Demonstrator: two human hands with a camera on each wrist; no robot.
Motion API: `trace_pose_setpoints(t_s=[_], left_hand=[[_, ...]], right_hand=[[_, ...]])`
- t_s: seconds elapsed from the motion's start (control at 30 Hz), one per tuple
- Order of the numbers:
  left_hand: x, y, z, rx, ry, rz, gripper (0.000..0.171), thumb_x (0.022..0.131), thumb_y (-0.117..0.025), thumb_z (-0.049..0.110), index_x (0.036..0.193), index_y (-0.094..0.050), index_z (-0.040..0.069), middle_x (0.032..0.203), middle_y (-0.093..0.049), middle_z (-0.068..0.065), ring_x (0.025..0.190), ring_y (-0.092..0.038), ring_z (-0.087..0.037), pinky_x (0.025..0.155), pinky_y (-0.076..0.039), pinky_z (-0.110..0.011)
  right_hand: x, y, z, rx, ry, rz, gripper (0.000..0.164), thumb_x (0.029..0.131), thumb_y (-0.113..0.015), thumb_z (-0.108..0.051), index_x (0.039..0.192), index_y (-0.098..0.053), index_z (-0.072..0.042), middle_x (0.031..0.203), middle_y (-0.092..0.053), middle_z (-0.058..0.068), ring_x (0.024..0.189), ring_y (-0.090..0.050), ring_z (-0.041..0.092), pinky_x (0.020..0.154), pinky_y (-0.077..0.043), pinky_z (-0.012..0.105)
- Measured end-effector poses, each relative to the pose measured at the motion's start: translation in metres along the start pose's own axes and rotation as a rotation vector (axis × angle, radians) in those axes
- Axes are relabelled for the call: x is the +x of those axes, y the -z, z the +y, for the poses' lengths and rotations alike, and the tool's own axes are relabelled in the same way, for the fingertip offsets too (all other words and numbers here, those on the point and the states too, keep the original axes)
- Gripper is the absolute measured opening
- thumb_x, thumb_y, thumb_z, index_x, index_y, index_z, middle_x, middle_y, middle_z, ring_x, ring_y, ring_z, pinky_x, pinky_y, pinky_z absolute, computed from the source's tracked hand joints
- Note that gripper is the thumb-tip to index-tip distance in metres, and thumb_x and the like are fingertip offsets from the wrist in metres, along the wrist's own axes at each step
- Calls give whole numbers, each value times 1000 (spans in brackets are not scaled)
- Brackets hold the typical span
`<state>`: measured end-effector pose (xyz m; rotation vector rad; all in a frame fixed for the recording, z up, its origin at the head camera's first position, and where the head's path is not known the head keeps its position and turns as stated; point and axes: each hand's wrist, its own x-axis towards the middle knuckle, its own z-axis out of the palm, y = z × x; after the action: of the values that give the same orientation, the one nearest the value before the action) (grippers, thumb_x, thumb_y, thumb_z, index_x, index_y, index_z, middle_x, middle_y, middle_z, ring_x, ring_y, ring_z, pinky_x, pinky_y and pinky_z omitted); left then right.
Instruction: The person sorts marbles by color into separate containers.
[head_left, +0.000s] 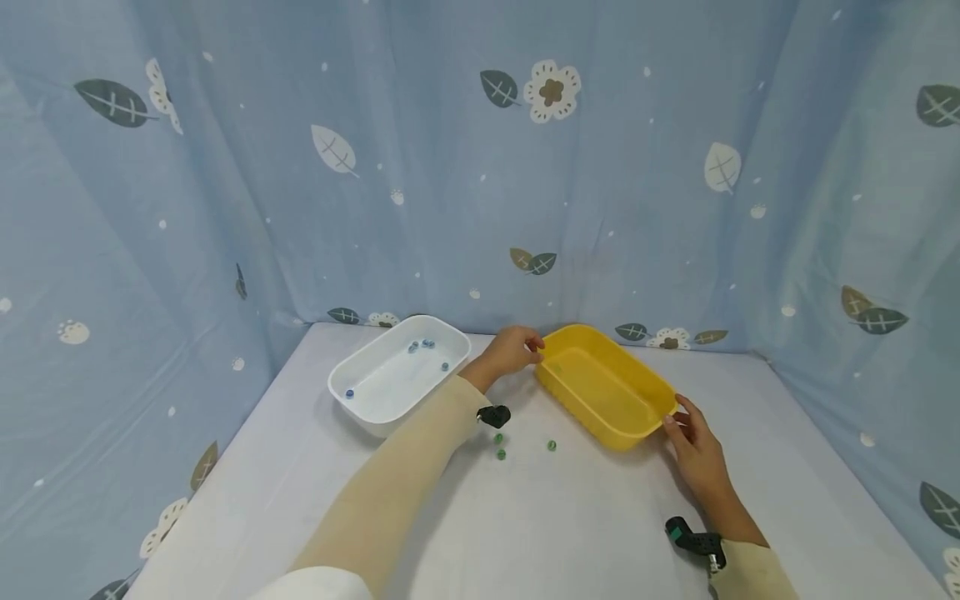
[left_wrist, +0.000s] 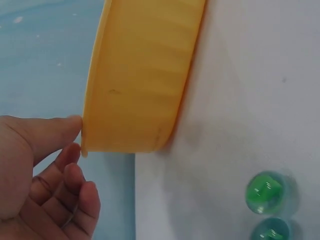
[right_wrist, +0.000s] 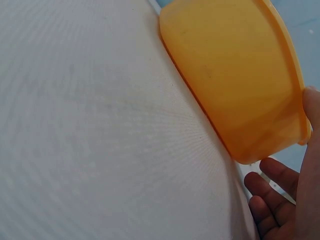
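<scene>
A yellow plastic basin (head_left: 600, 383) stands at an angle on the table's right half, with a small faint green spot inside near its far left corner. My left hand (head_left: 513, 350) pinches the rim at that corner; in the left wrist view the thumb (left_wrist: 55, 131) presses the rim and the other fingers curl beside it. At the near right corner my right hand (head_left: 697, 450) grips the rim, and in the right wrist view its fingers (right_wrist: 272, 195) curve below the basin's corner. Three green marbles (head_left: 552, 446) lie on the table in front of the basin.
A white basin (head_left: 360, 408) stands to the left, holding several blue marbles (head_left: 413, 347). My left forearm passes close along its right side. Blue patterned curtain (head_left: 450, 167) closes off the back and sides of the white-covered table (head_left: 570, 533).
</scene>
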<state>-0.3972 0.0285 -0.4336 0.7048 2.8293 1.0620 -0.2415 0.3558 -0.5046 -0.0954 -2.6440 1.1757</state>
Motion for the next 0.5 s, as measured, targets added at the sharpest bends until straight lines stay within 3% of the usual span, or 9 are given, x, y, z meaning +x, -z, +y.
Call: trace_pose_setpoints(t_s=[0.33, 0.5], left_hand=[[-14, 0, -18, 38, -43, 26, 16, 90, -72, 20, 105, -71, 14, 95, -64, 5, 89, -56, -12, 81, -47, -27], [-26, 4, -26, 46, 6, -15, 17, 91, -71, 22, 106, -70, 17, 97, -64, 6, 91, -56, -12, 84, -46, -29]], right_hand=[[0, -1, -2, 7, -31, -7, 65, 103, -40, -47, 156, -19, -18, 135, -46, 28, 115, -48, 43, 94, -41, 60], [0, 0, -2, -4, -25, -10, 65, 103, -41, -46, 156, -18, -17, 135, -45, 28, 115, -48, 44, 94, -41, 61]])
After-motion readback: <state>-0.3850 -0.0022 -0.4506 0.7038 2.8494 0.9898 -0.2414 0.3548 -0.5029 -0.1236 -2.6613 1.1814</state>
